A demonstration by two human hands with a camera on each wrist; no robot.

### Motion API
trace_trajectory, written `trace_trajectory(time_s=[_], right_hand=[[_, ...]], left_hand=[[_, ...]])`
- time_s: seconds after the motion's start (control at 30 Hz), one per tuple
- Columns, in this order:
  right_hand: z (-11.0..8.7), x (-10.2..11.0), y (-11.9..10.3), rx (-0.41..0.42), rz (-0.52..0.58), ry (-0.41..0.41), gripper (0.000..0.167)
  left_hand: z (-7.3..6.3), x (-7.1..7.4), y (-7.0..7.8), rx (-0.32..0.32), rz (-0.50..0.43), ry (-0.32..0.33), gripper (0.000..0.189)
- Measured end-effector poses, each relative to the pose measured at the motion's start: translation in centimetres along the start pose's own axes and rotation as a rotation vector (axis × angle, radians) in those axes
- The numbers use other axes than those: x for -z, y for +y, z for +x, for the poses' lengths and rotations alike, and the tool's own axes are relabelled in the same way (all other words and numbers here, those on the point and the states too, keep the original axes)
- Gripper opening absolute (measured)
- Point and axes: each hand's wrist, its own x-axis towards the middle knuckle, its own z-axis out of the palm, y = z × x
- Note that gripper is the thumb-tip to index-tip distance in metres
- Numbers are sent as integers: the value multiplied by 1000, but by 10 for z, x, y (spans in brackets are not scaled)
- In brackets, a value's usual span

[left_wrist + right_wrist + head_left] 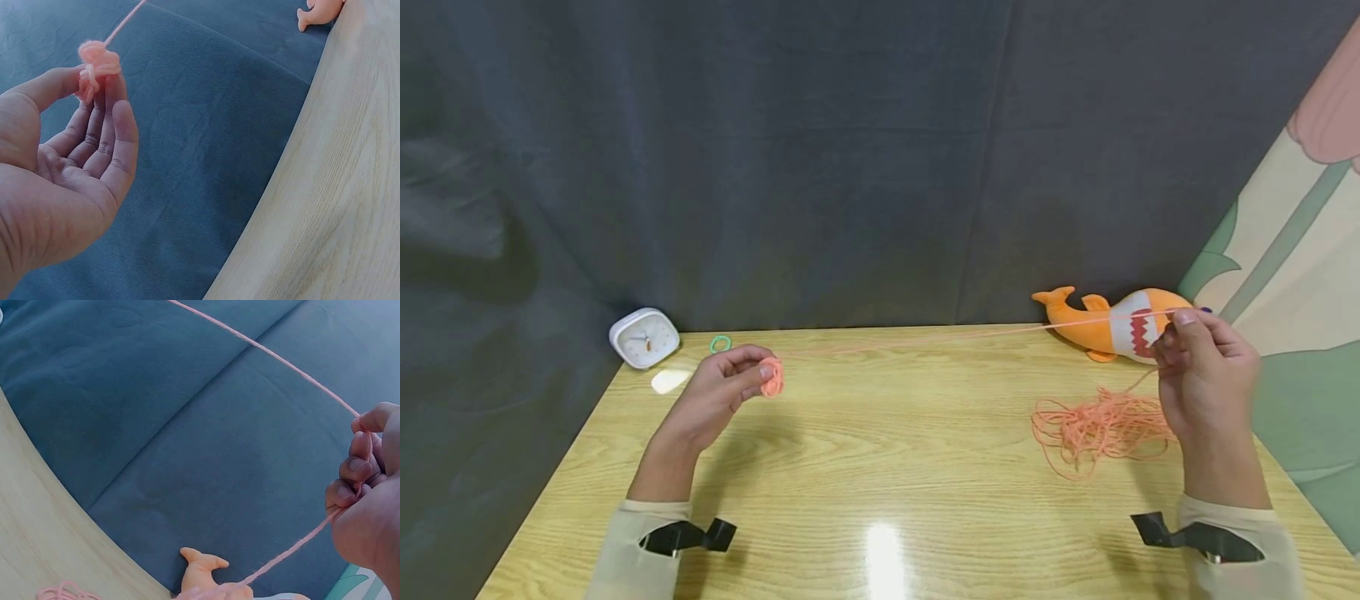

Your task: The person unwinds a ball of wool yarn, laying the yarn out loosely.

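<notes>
My left hand (718, 387) pinches a small wound ball of coral-pink yarn (772, 377) between thumb and fingertips, held above the left part of the table. From that ball a single strand of yarn (275, 358) stretches nearly straight across to my right hand (1210, 379). There the thumb and index finger pinch it, and the other fingers curl around it, as the right wrist view shows. Below the right hand the strand runs on down to a loose, tangled heap of the same yarn (1101, 429) on the table.
An orange plush shark (1086, 325) lies at the back right, partly behind the right hand. At the back left stand a white clock (645, 338) and a small green ring (721, 343). A dark curtain (850, 167) hangs behind the wooden table (887, 467); a patterned cloth (1307, 292) hangs on the right.
</notes>
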Motion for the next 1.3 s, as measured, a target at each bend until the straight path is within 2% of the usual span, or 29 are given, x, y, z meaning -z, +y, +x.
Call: trace_trajectory(time_s=[0.3, 0.5, 0.73, 0.93, 1.13, 1.3], right_hand=[[4, 8, -9, 1, 41, 47, 10], [10, 15, -15, 53, 123, 75, 10], [14, 25, -24, 139, 140, 191, 11], [19, 37, -30, 209, 166, 207, 9], [25, 50, -35, 204, 257, 238, 9], [28, 66, -42, 129, 353, 249, 11]], left_hand=[[0, 1, 1, 42, 36, 58, 6], [0, 3, 0, -2, 44, 41, 8], [-1, 7, -2, -47, 3, 40, 13], [-2, 8, -2, -53, -1, 44, 14], [-3, 9, 0, -47, 2, 64, 14], [-2, 10, 0, -42, -12, 73, 14]])
